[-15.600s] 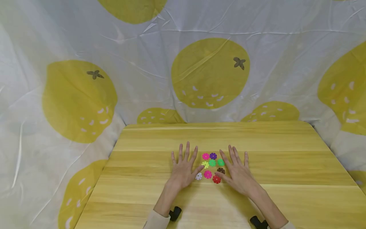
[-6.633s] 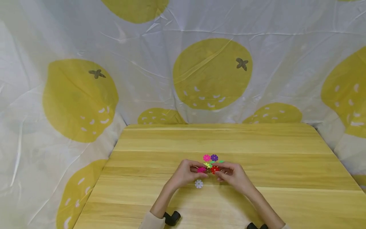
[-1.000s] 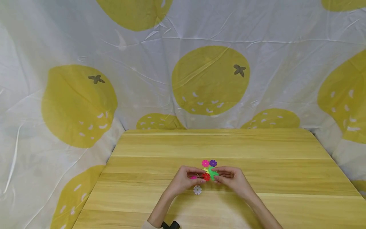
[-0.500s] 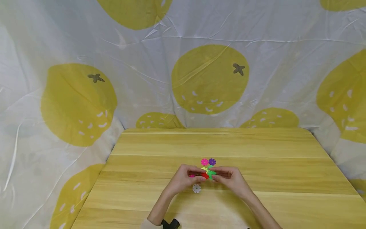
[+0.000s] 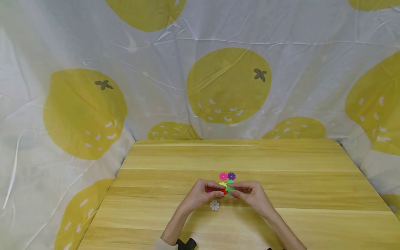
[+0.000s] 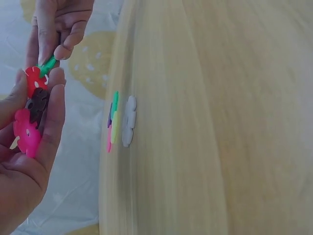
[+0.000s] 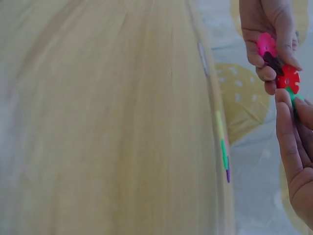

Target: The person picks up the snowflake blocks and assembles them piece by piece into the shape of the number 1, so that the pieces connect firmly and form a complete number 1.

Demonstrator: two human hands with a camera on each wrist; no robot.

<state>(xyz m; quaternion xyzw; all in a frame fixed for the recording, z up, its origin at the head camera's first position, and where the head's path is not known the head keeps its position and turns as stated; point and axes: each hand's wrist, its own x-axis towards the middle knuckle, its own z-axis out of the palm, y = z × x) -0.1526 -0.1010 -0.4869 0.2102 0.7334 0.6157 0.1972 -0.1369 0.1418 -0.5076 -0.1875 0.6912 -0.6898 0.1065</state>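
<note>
Pinching at a row of small flower-shaped plastic discs, the two hands meet above the table. The person's left hand (image 5: 200, 195) has its thumb and fingers curled around three linked pieces: a hot-pink slotted disc (image 6: 27, 133) toward the palm, a dark-brown slotted disc (image 6: 37, 105) in the middle and a glossy red slotted disc (image 6: 35, 81) at the fingertips. The right hand (image 5: 254, 196) pinches a bright-green slotted disc (image 6: 48, 66) between thumb and finger, edge-on against the red one; I cannot tell whether their notches interlock.

Seen from the head camera, more discs lie flat on the smooth, wood-grained table (image 5: 312, 189). At twelve o'clock from the held row is a bright-pink notched disc (image 5: 223, 176), with a deep-purple notched disc (image 5: 231, 176) just beside it toward one o'clock. Nearer the fingers are a lemon-yellow notched disc (image 5: 223, 184) and a light-green notched disc (image 5: 230, 181), both partly hidden. At seven o'clock sits a pale-grey notched disc (image 5: 214, 205) with a small central hole.

Behind hangs a creased, slightly shiny whitish cloth (image 5: 153, 73) printed with large yellow fruit shapes (image 5: 229, 86) bearing pale flecks.
</note>
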